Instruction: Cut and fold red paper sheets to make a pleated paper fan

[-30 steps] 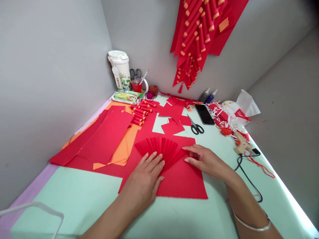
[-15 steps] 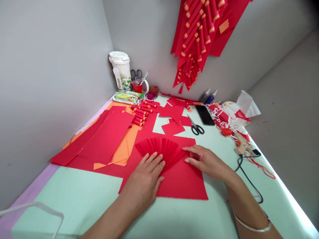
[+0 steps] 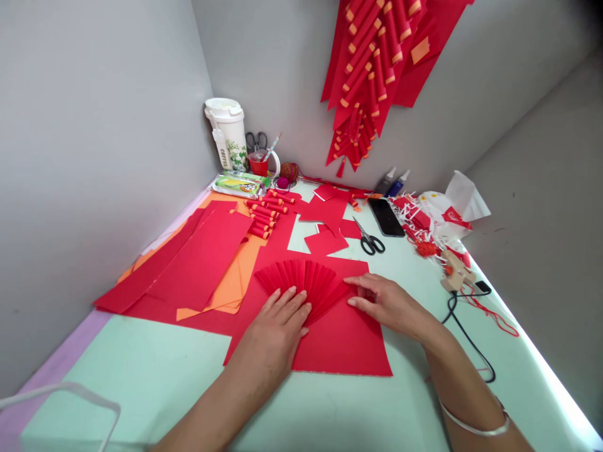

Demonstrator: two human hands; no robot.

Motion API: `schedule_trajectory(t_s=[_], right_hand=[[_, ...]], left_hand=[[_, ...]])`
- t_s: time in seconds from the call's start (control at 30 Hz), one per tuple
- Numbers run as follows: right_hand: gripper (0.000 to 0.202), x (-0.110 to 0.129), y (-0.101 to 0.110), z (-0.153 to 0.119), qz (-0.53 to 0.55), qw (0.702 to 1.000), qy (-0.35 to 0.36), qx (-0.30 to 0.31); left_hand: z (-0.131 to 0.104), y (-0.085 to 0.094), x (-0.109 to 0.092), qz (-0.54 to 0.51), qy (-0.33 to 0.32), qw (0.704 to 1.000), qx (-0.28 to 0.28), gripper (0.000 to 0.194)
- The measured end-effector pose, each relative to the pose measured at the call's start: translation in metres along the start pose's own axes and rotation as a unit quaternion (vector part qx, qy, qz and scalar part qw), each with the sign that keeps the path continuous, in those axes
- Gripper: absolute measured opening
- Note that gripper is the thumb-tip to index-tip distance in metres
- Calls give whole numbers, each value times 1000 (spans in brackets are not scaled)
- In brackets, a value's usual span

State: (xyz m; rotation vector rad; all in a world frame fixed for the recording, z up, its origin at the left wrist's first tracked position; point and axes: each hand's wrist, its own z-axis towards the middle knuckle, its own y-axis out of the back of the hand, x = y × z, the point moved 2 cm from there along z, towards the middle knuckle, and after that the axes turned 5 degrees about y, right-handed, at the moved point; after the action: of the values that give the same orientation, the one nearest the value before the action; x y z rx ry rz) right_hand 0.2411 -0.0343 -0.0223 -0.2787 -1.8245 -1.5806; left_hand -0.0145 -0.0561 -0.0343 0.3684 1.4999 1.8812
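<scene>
A pleated red paper fan [image 3: 313,276] lies spread on a large red paper sheet [image 3: 343,348]. My left hand [image 3: 277,326] rests flat across the fan's lower left part, fingers stretched, hiding its narrow end. At the right edge of the fan, the index fingertip of my right hand [image 3: 381,301] touches the paper. The right thumb sits apart from that finger, just below it, and its other fingers are partly curled. Beyond the fan lie cut red paper pieces [image 3: 326,242] and black-handled scissors [image 3: 371,242].
Red and orange sheets [image 3: 207,251] and small paper rolls [image 3: 264,220] lie left. A phone [image 3: 386,216], paper scraps and a glue gun [image 3: 456,271] with its cord line the right side. A white cup [image 3: 228,135] stands in the corner; a firecracker decoration [image 3: 365,75] hangs behind.
My left thumb has drawn in slightly towards the fan. The right hand and the fan hold the same position; the view has shifted a little.
</scene>
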Motion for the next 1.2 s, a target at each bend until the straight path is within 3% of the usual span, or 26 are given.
schedule_trajectory(t_s=[0.87, 1.2], right_hand=[[37, -3, 3, 0, 13, 1000, 3, -14], [33, -9, 8, -2, 26, 998, -41, -44]], left_hand=[[2, -2, 2, -27, 10, 1000, 11, 33], [2, -3, 3, -44, 21, 999, 3, 33]])
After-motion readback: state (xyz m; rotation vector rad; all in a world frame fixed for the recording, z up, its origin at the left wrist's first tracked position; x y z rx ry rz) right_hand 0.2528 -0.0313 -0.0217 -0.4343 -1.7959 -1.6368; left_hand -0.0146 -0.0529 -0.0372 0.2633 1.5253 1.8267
